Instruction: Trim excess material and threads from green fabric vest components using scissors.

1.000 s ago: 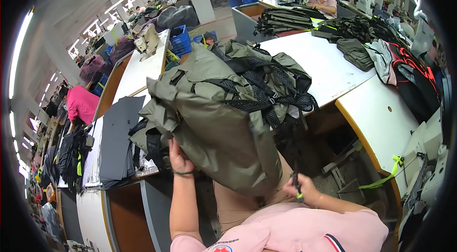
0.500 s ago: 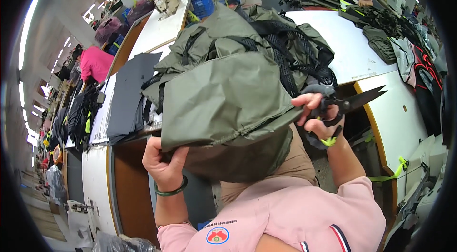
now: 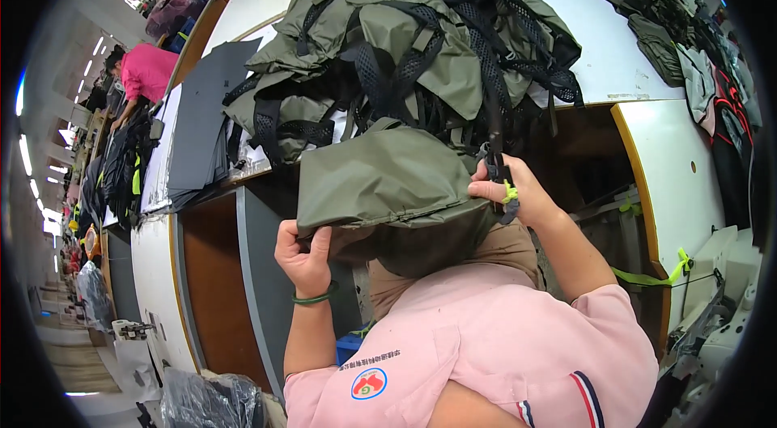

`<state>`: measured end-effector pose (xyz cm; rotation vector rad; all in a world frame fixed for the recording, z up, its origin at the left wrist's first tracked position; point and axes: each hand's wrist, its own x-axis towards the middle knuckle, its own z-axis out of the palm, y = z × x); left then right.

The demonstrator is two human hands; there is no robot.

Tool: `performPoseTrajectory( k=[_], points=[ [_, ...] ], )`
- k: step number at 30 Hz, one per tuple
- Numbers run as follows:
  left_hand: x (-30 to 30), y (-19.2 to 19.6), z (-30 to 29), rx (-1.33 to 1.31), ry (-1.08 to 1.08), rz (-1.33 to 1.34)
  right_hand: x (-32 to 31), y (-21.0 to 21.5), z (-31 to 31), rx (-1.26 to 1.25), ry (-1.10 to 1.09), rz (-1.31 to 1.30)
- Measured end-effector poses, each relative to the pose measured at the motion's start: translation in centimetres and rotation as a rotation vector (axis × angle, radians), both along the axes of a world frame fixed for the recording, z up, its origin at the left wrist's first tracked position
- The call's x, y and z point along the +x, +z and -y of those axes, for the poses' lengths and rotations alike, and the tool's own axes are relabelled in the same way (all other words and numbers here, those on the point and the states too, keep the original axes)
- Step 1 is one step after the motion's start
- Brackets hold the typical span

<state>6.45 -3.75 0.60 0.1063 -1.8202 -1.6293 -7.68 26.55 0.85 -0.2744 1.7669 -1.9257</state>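
Note:
An olive-green sewn fabric bag (image 3: 388, 177) hangs in front of my lap, its seamed edge toward me. My left hand (image 3: 306, 258) pinches its near left corner between thumb and fingers. At the bag's right edge, my right hand (image 3: 518, 188) grips the fabric with the thumb while also holding black scissors (image 3: 494, 141). Their blades point away from me, seen nearly edge-on, and a yellow-green strip is tied at the handles. Just beyond lies a heap of olive backpacks (image 3: 453, 48) with black mesh straps, at the table's edge.
Dark grey flat sheets (image 3: 198, 125) are stacked on the white table left of the heap. To the right stands a white panel (image 3: 676, 185) with a wooden edge and a yellow-green strip. Dark garments (image 3: 133, 185) hang at far left, near a person in pink (image 3: 146, 72).
The bag has come nearer to me and off the heap, uncovering the straps behind. My right hand moved in, and the scissors swung from pointing right to pointing away.

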Motion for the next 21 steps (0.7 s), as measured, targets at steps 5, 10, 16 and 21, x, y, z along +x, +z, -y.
performPoseTrajectory(
  k=[5, 10, 16, 21],
  points=[
    [-1.9, -0.5, 1.7, -0.337, 0.207, 0.253, 0.4, 0.1, 0.3, -0.103, 0.017, 0.042],
    [-3.0, 2.9, -1.5, -0.979, 0.102, -0.139, -0.1, 2.3, 0.8, -0.094, -0.053, 0.008],
    [-6.6, 3.7, -4.1, -1.09, -0.219, -0.092, -0.6, 2.4, 0.9, -0.188, -0.065, 0.007],
    [-8.2, 3.8, -3.0, -0.535, -0.547, 0.254, -1.9, 2.2, 0.2, 0.079, -0.149, -0.196]
  ],
)
